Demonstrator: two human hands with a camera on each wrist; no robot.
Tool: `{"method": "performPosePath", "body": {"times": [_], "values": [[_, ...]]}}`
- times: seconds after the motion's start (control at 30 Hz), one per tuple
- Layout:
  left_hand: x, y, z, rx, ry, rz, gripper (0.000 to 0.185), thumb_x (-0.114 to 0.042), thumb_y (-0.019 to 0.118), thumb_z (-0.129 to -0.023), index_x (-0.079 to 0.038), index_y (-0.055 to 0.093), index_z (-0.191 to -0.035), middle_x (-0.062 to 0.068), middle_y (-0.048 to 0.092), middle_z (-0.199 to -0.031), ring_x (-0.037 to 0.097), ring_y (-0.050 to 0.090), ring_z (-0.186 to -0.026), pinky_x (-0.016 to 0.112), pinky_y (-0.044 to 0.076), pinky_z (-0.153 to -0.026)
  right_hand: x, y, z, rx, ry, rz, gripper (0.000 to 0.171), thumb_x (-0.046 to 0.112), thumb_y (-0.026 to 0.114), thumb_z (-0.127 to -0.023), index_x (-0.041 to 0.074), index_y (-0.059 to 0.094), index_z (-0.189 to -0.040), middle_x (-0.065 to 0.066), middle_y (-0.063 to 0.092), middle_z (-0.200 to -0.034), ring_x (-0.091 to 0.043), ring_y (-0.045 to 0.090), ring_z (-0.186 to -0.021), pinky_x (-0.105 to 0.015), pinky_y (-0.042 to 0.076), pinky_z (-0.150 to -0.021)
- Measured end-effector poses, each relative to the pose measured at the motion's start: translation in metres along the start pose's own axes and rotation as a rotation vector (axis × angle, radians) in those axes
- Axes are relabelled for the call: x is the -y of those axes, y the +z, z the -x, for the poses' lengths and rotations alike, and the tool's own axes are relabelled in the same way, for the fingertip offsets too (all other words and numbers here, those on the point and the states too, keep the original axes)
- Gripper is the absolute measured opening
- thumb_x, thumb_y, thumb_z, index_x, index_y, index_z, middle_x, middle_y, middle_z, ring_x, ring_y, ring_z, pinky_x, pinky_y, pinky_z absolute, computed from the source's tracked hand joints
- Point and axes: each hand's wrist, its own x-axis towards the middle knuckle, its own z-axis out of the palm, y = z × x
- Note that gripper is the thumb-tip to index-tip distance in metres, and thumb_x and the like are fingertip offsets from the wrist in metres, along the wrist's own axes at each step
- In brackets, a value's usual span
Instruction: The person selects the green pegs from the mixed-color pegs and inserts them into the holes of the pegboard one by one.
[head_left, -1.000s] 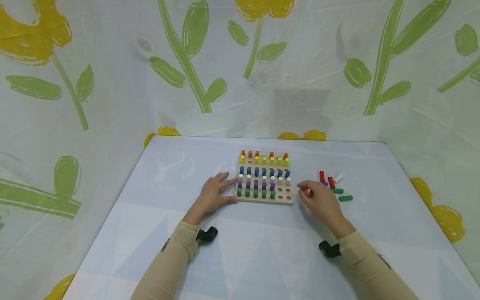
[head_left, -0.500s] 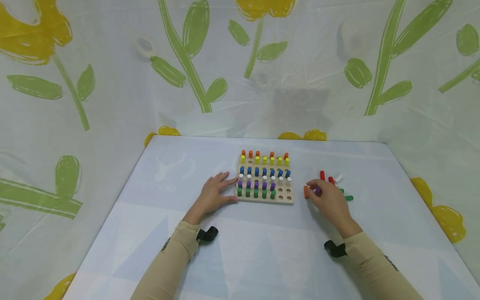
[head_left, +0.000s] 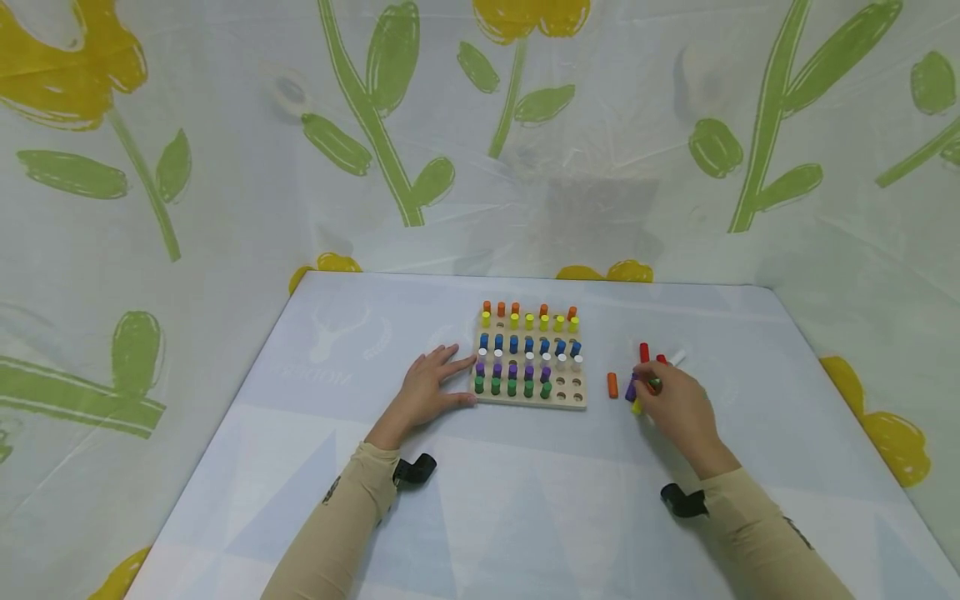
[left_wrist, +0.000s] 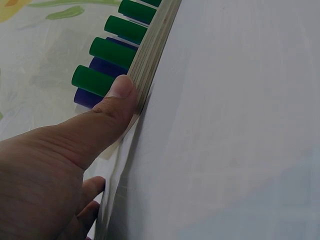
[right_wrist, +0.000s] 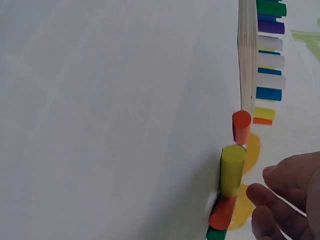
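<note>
A wooden peg board (head_left: 566, 403) with rows of coloured pegs stands on the table. My left hand (head_left: 423, 387) rests at its left side, fingers spread, the thumb (left_wrist: 120, 90) against the front corner by the green pegs (left_wrist: 112, 52). To the right of the board, my right hand (head_left: 681, 412) hovers among loose pegs. Its thumb and fingers stand slightly apart in the right wrist view, with no peg visible between them. Purple (head_left: 630, 390) and yellow pegs (head_left: 637, 407) lie right at its fingertips in the head view; the hand partly covers others.
An orange peg (head_left: 612, 385) lies alone between the board and the right hand. Beyond the hand are a red peg (head_left: 643, 352) and a white peg (head_left: 678, 358). Several holes show in the board. A flower-print sheet (head_left: 600, 200) hangs behind the table.
My right hand has moved right, away from the board and past the orange peg, which now lies uncovered. My left hand has stayed at the board's side.
</note>
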Motion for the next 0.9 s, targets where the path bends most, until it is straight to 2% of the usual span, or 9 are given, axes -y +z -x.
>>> {"method": "performPosePath", "body": {"times": [0.2, 0.27, 0.47, 0.9], "values": [[-0.001, -0.001, 0.001, -0.002, 0.008, 0.005, 0.078, -0.05, 0.078, -0.086, -0.026, 0.047, -0.154, 0.011, 0.029, -0.166, 0.036, 0.017, -0.155, 0.055, 0.006, -0.126, -0.009, -0.004, 0.001, -0.004, -0.002, 0.01, 0.026, 0.014, 0.067, -0.096, 0.003, 0.069, -0.12, -0.017, 0.072, -0.105, -0.022, 0.054, -0.07, -0.031, 0.042, -0.056], [-0.001, -0.001, 0.001, -0.003, 0.008, 0.007, 0.078, -0.05, 0.078, -0.086, -0.026, 0.047, -0.154, 0.012, 0.029, -0.166, 0.036, 0.017, -0.154, 0.055, 0.006, -0.126, -0.012, -0.005, 0.0, 0.0, 0.003, 0.018, 0.028, 0.015, 0.067, -0.097, 0.002, 0.069, -0.121, -0.017, 0.072, -0.106, -0.022, 0.053, -0.069, -0.03, 0.041, -0.055], [-0.001, -0.001, 0.001, 0.002, 0.001, 0.008, 0.079, -0.052, 0.077, -0.086, -0.027, 0.046, -0.154, 0.011, 0.028, -0.166, 0.035, 0.017, -0.155, 0.055, 0.006, -0.126, -0.017, -0.005, -0.003, 0.012, 0.038, 0.062, 0.031, 0.015, 0.068, -0.097, 0.002, 0.067, -0.125, -0.018, 0.071, -0.109, -0.025, 0.056, -0.076, -0.029, 0.046, -0.059], [-0.001, -0.001, 0.001, 0.002, -0.005, 0.004, 0.079, -0.051, 0.078, -0.085, -0.027, 0.047, -0.154, 0.011, 0.028, -0.166, 0.035, 0.017, -0.155, 0.054, 0.006, -0.126, -0.021, -0.005, -0.008, 0.085, 0.099, 0.089, 0.036, 0.01, 0.067, -0.094, -0.002, 0.065, -0.128, -0.029, 0.065, -0.123, -0.033, 0.059, -0.087, -0.043, 0.057, -0.07]]}}
